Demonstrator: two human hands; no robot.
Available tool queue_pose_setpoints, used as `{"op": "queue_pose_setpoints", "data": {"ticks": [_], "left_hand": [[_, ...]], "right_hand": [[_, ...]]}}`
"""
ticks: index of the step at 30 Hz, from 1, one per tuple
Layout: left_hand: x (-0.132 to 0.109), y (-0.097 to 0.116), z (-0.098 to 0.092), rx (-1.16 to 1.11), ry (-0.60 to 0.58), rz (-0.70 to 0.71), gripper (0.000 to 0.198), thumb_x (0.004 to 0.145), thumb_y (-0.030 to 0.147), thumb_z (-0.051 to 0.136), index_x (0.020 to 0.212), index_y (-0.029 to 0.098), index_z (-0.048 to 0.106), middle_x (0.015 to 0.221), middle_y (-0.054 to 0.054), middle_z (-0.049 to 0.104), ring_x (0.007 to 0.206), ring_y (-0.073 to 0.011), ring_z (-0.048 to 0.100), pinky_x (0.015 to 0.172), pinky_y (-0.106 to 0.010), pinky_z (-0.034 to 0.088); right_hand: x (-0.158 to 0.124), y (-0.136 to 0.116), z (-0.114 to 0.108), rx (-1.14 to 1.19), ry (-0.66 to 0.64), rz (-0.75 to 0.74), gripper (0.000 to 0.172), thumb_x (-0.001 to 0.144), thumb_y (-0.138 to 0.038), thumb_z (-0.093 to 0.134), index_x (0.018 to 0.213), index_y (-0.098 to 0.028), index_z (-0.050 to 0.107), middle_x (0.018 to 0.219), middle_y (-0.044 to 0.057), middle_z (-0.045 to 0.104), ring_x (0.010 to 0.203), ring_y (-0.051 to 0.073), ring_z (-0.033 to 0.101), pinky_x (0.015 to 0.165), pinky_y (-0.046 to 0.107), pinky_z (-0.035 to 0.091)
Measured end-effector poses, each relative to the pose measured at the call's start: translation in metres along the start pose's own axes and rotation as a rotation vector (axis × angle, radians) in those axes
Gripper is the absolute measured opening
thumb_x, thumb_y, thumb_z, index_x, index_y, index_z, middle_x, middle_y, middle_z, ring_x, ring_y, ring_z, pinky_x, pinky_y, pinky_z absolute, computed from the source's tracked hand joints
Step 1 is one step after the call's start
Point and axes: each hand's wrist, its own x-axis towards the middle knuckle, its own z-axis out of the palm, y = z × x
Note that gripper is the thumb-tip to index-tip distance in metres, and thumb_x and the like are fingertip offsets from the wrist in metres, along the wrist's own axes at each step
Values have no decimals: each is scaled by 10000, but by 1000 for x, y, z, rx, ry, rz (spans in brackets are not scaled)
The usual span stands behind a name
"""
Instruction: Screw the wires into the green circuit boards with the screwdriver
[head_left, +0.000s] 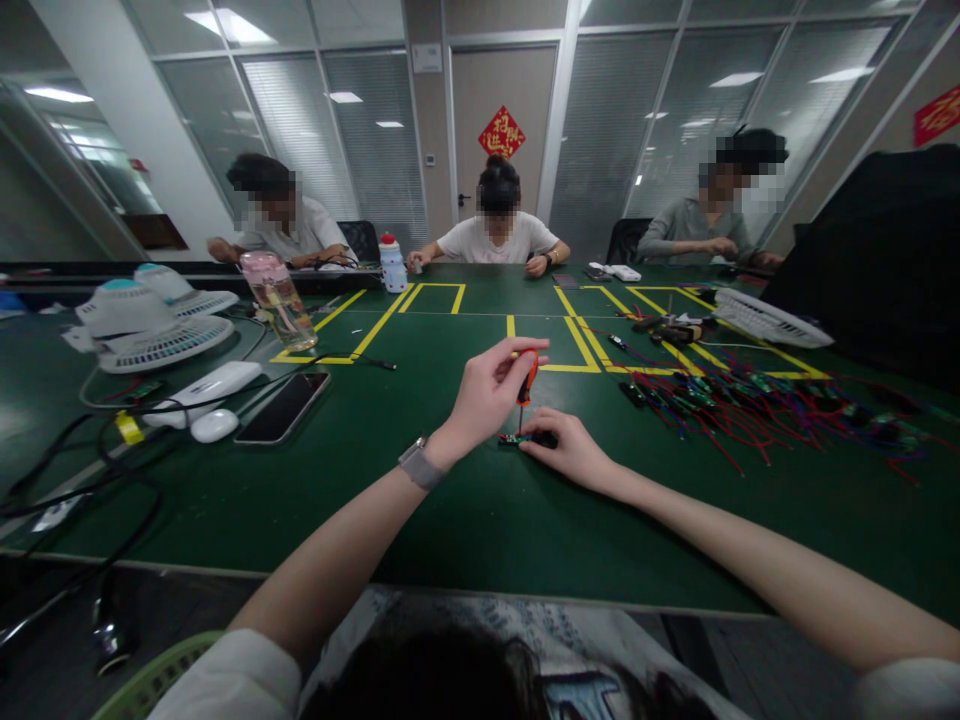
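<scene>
My left hand (487, 392) pinches the red-and-black handle of a small screwdriver (528, 385), held upright with its tip down on a small green circuit board (513, 438) lying on the green table (465, 510). My right hand (566, 445) rests on the table with its fingers pressed on the board and a small black part beside it, keeping it in place. A grey watch sits on my left wrist.
A heap of red, blue and black wired boards (750, 400) lies to the right. At left are a phone (283, 407), a white mouse (214, 425), cables, white fans (154, 325) and a pink-lidded bottle (279, 298). Three people sit at the far side.
</scene>
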Motion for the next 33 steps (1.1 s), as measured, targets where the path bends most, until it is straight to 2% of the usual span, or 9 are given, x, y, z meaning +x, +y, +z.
{"op": "queue_pose_setpoints", "data": {"ticks": [3,6,13,17,21,24,27,30,33], "left_hand": [[3,2,0,-209,-86,-79,257,940,223,456,1147,159,595,1194,-106,636,1016,-186,665,888,-339,556],[5,0,-2,-225,-76,-119,290,927,224,480,1187,162,591,1152,-110,651,943,-179,678,822,-329,576],[6,-2,-4,66,31,-12,146,843,207,614,967,188,691,920,-36,595,729,-102,595,628,-214,527],[5,0,-3,252,95,108,93,765,238,723,838,190,694,809,1,502,714,-102,529,627,-215,490],[4,3,-5,332,112,165,120,748,285,745,799,189,695,752,13,500,680,-106,505,653,-241,462],[3,6,-6,254,59,135,146,877,278,592,909,190,704,850,-26,571,797,-130,562,727,-257,477],[2,8,-2,26,-54,43,278,956,226,412,1079,181,657,1019,-68,626,890,-137,620,748,-253,508],[2,8,1,-49,-87,-12,222,929,224,480,1034,164,665,979,-64,638,812,-125,638,691,-237,519],[0,6,3,78,3,39,113,839,240,635,904,174,700,863,-31,589,765,-115,594,658,-226,503]], "right_hand": [[0,0,0,9,-4,3,101,804,-181,650,883,-182,712,809,36,627,737,174,585,696,303,463],[0,0,0,18,-7,2,101,807,-177,647,881,-170,715,816,41,627,742,171,584,700,299,460],[0,2,0,19,-7,2,106,807,-172,651,889,-171,718,832,45,631,758,175,589,702,298,458],[0,1,0,11,-4,-1,101,807,-174,647,880,-173,717,834,46,634,755,176,590,697,298,458],[0,1,0,5,-3,-3,106,807,-172,646,882,-168,720,815,45,629,734,172,584,676,290,453],[0,1,0,5,-2,-2,111,806,-173,646,886,-175,723,810,40,629,724,168,583,676,290,455],[0,2,1,14,0,-7,105,804,-172,647,879,-178,720,826,44,635,746,173,591,707,302,466],[0,2,1,23,7,-11,96,802,-170,647,869,-177,717,838,50,643,768,182,598,730,314,474],[0,2,2,16,13,-17,98,795,-166,653,866,-180,718,836,50,647,765,187,600,728,319,475]]}}
